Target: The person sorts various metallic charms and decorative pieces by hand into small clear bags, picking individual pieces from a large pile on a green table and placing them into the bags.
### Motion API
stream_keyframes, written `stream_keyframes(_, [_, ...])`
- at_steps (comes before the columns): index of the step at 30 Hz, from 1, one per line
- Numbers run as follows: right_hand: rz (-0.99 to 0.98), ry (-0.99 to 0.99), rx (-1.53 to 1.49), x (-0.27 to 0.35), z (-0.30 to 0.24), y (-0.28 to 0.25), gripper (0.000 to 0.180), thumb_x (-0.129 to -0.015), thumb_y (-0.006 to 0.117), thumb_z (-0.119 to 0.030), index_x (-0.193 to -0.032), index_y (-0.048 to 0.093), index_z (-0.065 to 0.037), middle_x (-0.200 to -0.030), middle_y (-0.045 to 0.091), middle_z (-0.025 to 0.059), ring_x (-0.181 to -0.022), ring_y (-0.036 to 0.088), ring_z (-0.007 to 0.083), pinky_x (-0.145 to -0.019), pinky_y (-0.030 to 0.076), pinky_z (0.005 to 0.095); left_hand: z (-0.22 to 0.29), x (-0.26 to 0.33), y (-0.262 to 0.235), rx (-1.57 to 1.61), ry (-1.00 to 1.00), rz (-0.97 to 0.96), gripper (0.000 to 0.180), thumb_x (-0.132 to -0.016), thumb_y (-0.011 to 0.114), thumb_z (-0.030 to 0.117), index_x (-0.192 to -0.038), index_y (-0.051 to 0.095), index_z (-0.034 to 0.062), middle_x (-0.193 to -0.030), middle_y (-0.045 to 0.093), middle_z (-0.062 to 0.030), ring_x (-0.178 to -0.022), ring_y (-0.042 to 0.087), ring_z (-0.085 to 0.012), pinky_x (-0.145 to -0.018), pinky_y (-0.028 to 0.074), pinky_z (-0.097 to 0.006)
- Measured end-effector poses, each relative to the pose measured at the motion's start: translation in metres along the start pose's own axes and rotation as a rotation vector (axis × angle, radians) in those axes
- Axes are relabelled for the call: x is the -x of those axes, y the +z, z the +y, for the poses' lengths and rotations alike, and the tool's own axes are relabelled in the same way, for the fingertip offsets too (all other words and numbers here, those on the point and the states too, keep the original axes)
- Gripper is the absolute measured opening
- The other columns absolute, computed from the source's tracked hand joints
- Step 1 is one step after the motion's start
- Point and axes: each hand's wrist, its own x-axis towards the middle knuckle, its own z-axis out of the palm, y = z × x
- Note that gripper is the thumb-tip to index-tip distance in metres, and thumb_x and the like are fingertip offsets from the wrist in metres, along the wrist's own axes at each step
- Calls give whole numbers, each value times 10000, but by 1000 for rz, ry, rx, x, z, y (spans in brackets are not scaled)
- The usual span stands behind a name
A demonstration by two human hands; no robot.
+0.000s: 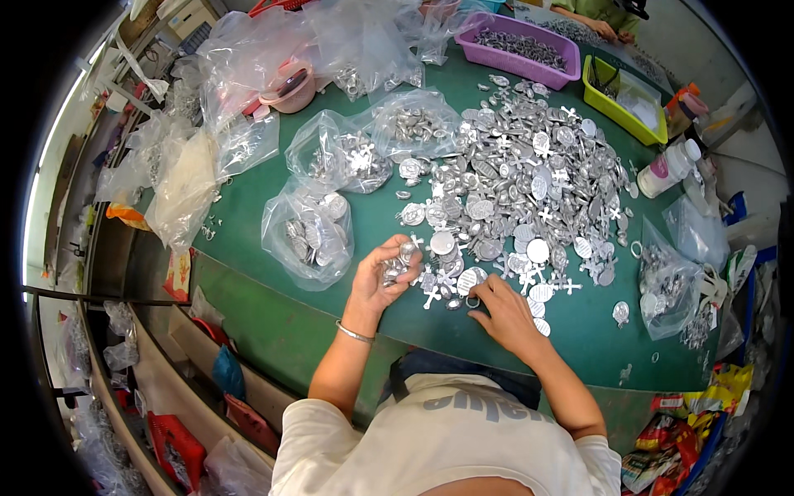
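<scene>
A big heap of silver metal pendants [529, 178], ovals, rounds and crosses, covers the middle of a green table [364, 207]. My left hand [382, 273] is cupped near the heap's front left edge and holds a small handful of silver pieces. My right hand [506, 312] lies palm down at the heap's front edge, fingertips on a small ring-shaped piece [472, 301] among loose pendants.
Clear plastic bags of sorted pendants [310, 231] lie to the left, another bag [668, 285] at the right. A purple tray [519, 48] and a yellow-green tray [620, 99] stand at the back, beside a white bottle [668, 168]. Another person's hands [608, 29] work beyond.
</scene>
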Motion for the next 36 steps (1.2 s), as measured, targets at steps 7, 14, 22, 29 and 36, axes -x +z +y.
stream_keyframes(7, [64,-125,-40,-9,-13,3,291,-690,713,-120,-921,548,-57,-865,474,95,-813,524,289,-663,426,380,-7,4,-2,-176,30,228,132,-867,556,153,-910,568,28,-772,537,-96,-567,439,-99,-345,240,-160])
stream_keyframes(14, [91,-154,97,-14,-12,24,246,-706,685,-137,-864,530,-30,-863,486,110,-809,512,298,-685,414,388,-20,19,28,-1858,361,430,223,-758,670,122,-969,651,53,-712,614,-132,-601,573,-249,-611,464,-338])
stream_keyframes(22, [134,-298,239,-14,-4,25,151,-760,624,-123,-839,535,-31,-819,494,106,-739,512,268,-629,410,345,-26,18,38,-2296,189,514,249,-752,621,125,-999,618,101,-854,614,-128,-735,612,-343,-619,492,-431])
stream_keyframes(29, [29,382,-1301,-18,-10,6,117,-859,550,-103,-930,541,-11,-732,530,71,-615,470,97,-541,385,268,-25,13,34,-2376,173,480,225,-748,645,144,-968,627,96,-856,627,-102,-724,612,-324,-612,481,-420])
stream_keyframes(36, [122,96,-98,-25,-24,27,245,-773,664,-182,-903,541,-16,-752,555,67,-709,576,158,-539,450,319,-25,14,25,-2233,258,496,215,-753,626,104,-965,603,73,-883,631,-139,-733,604,-348,-626,479,-412])
